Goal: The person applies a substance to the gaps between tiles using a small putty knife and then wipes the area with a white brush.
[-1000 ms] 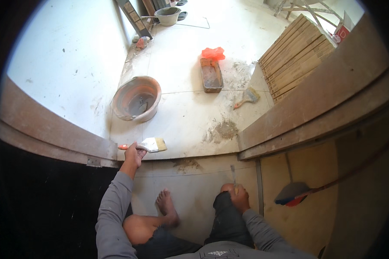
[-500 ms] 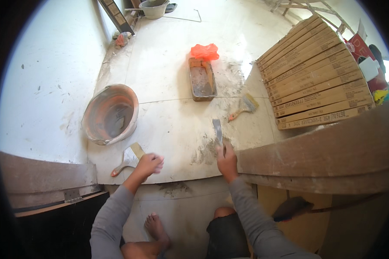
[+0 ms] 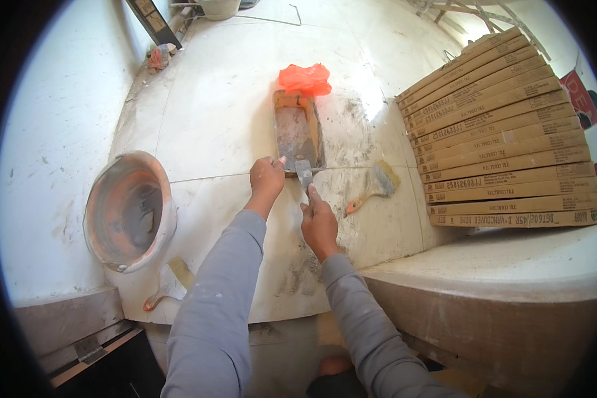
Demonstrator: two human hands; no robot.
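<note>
Grip, left hand (image 3: 266, 178): your fingers are closed on the near left corner of the trough (image 3: 289, 99), thumb at the rim. Grip, right hand (image 3: 320, 225): yours, wrapped round the handle of a scraper (image 3: 304, 174), its blade over the trough's near end; contact with the rim cannot be told.

Contents, from your left:
- Bucket (image 3: 109, 212), round, orange-toned inside, tilted in view, grey residue at bottom.
- Wide brush (image 3: 170, 285), pale bristles, on the floor beside your left sleeve.
- Trough, oblong, ahead of you on the floor, grey material inside.
- Plastic bag (image 3: 305, 79), bright red, crumpled, at the trough's far end.
- Second brush (image 3: 379, 184), orange-ended handle, flat on the floor.
- Cardboard boxes (image 3: 504, 142), flat, stacked.
</note>
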